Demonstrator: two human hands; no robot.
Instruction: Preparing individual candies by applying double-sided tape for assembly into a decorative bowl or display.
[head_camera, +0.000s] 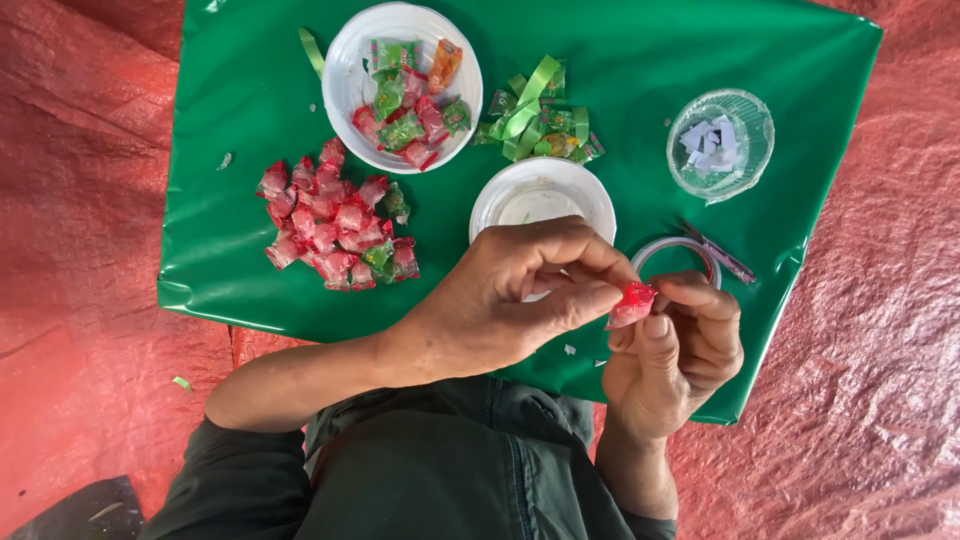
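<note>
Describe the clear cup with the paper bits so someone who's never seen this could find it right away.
Start at the green sheet spread on the red tarp and go to its right end. The clear cup stands there alone, above the tape roll. Unlike the two white bowls, the upper bowl and the lower bowl, it is see-through and holds small pale paper bits instead of candies.

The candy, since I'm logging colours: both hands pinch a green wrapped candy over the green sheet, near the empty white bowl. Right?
Not quite: the candy is red, not green. The head view shows the left hand and right hand pinching it over the green sheet, near the empty white bowl.
</note>
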